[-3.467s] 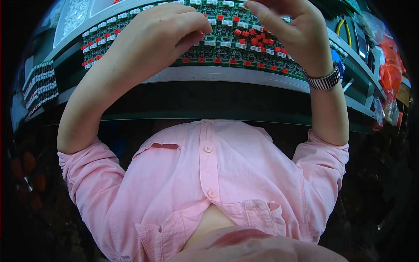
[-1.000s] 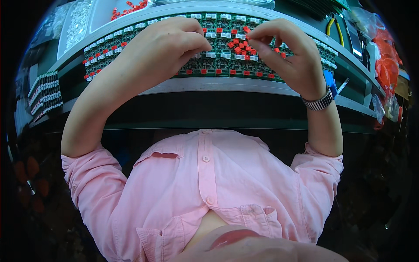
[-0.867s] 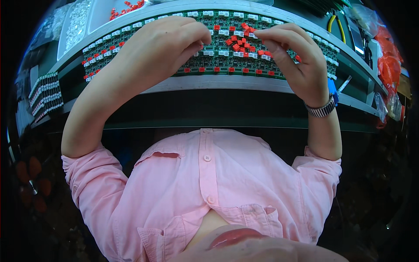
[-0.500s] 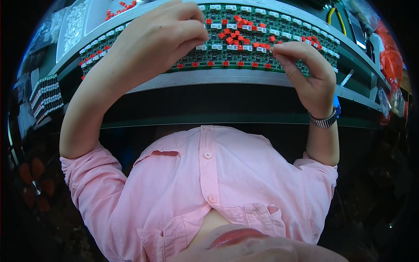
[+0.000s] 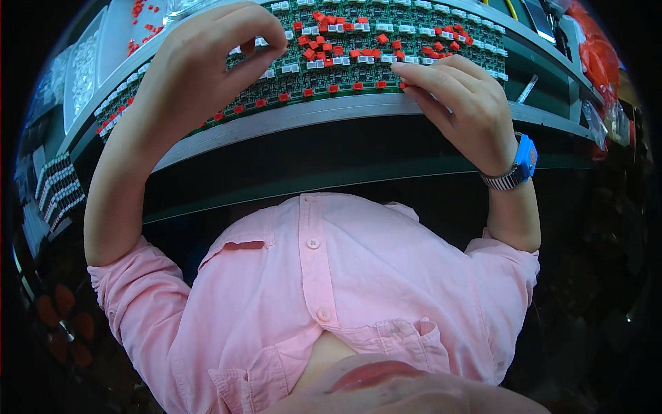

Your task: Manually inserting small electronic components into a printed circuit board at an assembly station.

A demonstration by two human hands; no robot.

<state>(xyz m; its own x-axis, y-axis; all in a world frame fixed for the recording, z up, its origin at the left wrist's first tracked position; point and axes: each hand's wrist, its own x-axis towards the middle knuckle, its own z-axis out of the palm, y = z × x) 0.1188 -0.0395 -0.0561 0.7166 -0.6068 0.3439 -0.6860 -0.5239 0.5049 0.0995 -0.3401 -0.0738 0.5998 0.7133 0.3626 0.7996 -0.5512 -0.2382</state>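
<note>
Stacked boards (image 5: 61,188) stand at the left. Next, the left hand (image 5: 200,55) curls over green circuit boards (image 5: 346,74), thumb and forefinger bent together; whether it grips anything is hidden. Mid-scene, red pieces (image 5: 334,88) already line the near edge, while loose red pieces (image 5: 310,53) lie heaped farther back, unplaced; white connectors (image 5: 441,9) along the visible far edge show no red. Rightward, the right hand (image 5: 458,103) brings its fingertips close by the near row; I cannot tell if they pinch a piece.

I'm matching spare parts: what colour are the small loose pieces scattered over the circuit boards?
The loose pieces are red, seen best in the head view.
</note>
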